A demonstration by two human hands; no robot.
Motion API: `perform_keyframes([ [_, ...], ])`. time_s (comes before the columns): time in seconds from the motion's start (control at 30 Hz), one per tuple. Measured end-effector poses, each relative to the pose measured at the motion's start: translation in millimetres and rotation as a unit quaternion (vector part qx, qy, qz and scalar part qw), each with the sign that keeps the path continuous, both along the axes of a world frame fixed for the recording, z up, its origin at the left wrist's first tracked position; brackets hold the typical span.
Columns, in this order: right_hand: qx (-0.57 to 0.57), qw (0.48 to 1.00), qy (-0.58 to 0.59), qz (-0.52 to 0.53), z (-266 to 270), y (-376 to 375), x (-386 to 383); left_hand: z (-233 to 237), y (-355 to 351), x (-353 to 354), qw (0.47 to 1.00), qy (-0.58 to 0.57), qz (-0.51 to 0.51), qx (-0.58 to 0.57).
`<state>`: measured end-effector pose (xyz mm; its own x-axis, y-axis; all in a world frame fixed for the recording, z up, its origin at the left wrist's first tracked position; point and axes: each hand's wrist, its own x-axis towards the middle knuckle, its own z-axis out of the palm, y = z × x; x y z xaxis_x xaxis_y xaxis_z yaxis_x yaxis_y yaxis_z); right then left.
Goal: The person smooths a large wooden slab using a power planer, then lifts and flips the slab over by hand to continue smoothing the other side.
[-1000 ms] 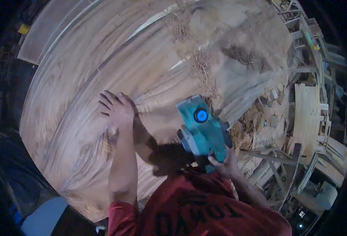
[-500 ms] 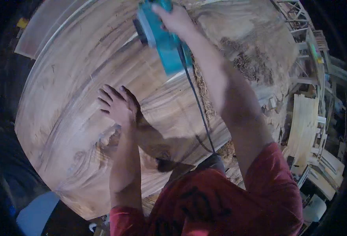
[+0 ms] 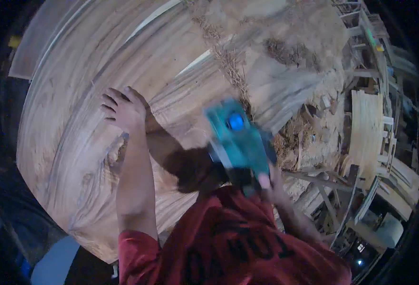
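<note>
A teal electric hand planer point(image 3: 240, 142), blurred by motion, is close in front of my red shirt. My right hand point(image 3: 270, 183) is wrapped round its rear handle, with most of the fingers hidden behind the tool. A large wooden slab point(image 3: 90, 61) with dark, streaky grain spreads beneath both arms. On its surface my left hand point(image 3: 126, 111) rests with the fingers apart, holding nothing. Pale freshly cut strips show in the wood beyond the planer. Dark shadows of my arm and the tool fall across the slab between my hands.
Curled wood shavings point(image 3: 235, 71) lie in a line over the slab, with a darker pile point(image 3: 285, 50) farther right. The slab's right edge is rough and broken. Planks point(image 3: 365, 126) and wooden frames stand along the right side. A pale rounded object point(image 3: 55, 261) is at lower left.
My right hand has pulled the planer from the far part of the slab back toward my body, and it is now turned differently. My left hand stays spread on the wood.
</note>
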<state>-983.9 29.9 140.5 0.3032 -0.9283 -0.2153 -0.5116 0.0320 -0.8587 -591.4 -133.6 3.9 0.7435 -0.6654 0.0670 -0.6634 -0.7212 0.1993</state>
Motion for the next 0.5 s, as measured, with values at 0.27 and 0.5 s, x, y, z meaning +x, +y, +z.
perform_keyframes([
  [0.27,0.058,0.997,0.012,-0.039,-1,-23,19,-10,-1,-11,0.999,-0.013,-0.018,-0.039],
  [0.5,-0.036,0.997,-0.037,-0.064,-16,-230,122,0,-8,-10,1.000,-0.001,0.001,-0.017],
])
